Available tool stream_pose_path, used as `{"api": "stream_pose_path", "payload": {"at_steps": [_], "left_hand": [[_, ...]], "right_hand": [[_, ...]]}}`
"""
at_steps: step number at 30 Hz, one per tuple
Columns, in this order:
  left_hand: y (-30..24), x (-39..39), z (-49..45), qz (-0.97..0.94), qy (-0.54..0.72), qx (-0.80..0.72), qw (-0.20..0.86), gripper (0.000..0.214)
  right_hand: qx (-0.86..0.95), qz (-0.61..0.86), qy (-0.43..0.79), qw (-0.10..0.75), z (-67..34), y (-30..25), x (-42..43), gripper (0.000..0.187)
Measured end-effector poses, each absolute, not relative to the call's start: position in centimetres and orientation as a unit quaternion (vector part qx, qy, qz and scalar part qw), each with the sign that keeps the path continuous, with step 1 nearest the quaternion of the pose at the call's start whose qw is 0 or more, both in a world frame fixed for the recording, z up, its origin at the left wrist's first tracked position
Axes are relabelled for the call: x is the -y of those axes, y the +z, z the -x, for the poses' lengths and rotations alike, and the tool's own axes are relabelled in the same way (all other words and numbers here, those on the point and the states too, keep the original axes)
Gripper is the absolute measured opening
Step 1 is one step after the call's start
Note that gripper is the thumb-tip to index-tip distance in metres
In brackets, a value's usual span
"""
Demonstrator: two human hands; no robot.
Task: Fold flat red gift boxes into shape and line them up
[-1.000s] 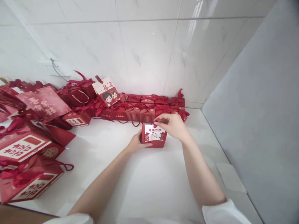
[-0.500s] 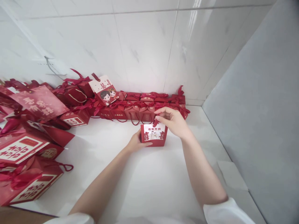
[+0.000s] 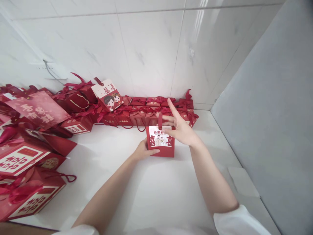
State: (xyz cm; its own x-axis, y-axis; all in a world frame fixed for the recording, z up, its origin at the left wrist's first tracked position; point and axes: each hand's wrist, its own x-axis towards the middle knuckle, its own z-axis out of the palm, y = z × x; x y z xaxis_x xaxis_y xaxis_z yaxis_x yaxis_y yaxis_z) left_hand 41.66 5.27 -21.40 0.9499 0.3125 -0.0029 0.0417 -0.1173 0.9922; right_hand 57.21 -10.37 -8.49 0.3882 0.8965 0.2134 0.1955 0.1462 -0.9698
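Observation:
A red gift box (image 3: 164,151) with a white printed panel, showing a couple and large characters, stands on the white table (image 3: 156,189). My left hand (image 3: 143,150) grips its left side, thumb across the front. At the upper right of the box is my right hand (image 3: 179,127), fingers spread, the thumb over the panel's top edge. A dark red ribbon loop (image 3: 160,120) rises from the top of the box, beside the right hand's fingers. Whether those fingers touch the ribbon or the box top I cannot tell.
Small red boxes (image 3: 123,120) with ribbon bows line the tiled wall (image 3: 151,49). A cream gift box (image 3: 107,93) rests on them. Larger red boxes (image 3: 36,199) crowd the left. A grey panel (image 3: 274,107) bounds the right side.
My right hand has let go of the ribbon and its fingers have spread. The ribbon loop stands upright now, and the printed panel is more plainly in view.

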Motion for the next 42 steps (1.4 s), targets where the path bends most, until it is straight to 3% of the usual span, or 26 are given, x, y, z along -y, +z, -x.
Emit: {"api": "stream_pose_path", "payload": {"at_steps": [7, 11, 15, 18, 21, 28, 35, 42], "left_hand": [[-22.7, -6.1, -41.4, -0.703, 0.182, -0.08, 0.683, 0.072], [-20.7, -6.5, -41.7, -0.726, 0.222, -0.045, 0.649, 0.065], [-14.5, -6.3, -42.4, -0.829, 0.254, -0.055, 0.495, 0.058], [-10.5, -5.8, -42.7, -0.921, 0.209, -0.068, 0.321, 0.036], [-9.0, -5.6, -42.6, -0.951, 0.173, -0.075, 0.245, 0.03], [-9.4, -6.2, -42.1, -0.94, 0.202, -0.071, 0.267, 0.019], [-8.9, -6.8, -41.9, -0.949, 0.194, -0.067, 0.237, 0.023], [-8.3, -6.1, -41.4, -0.964, 0.153, -0.025, 0.215, 0.019]], "right_hand": [[0.45, 0.642, 0.208, 0.585, -57.8, -8.8, 10.5, 0.105], [0.454, 0.633, 0.217, 0.588, -57.7, -9.0, 10.4, 0.104], [0.476, 0.619, 0.237, 0.578, -57.0, -9.1, 9.9, 0.101], [0.523, 0.601, 0.249, 0.55, -56.5, -8.8, 9.9, 0.094], [0.568, 0.603, 0.227, 0.512, -56.1, -8.2, 10.2, 0.083], [0.644, 0.612, 0.158, 0.431, -55.4, -7.4, 10.7, 0.07], [0.596, 0.676, 0.083, 0.425, -56.6, -7.4, 11.3, 0.026], [0.637, 0.688, 0.1, 0.332, -56.4, -8.0, 10.9, 0.009]]}}
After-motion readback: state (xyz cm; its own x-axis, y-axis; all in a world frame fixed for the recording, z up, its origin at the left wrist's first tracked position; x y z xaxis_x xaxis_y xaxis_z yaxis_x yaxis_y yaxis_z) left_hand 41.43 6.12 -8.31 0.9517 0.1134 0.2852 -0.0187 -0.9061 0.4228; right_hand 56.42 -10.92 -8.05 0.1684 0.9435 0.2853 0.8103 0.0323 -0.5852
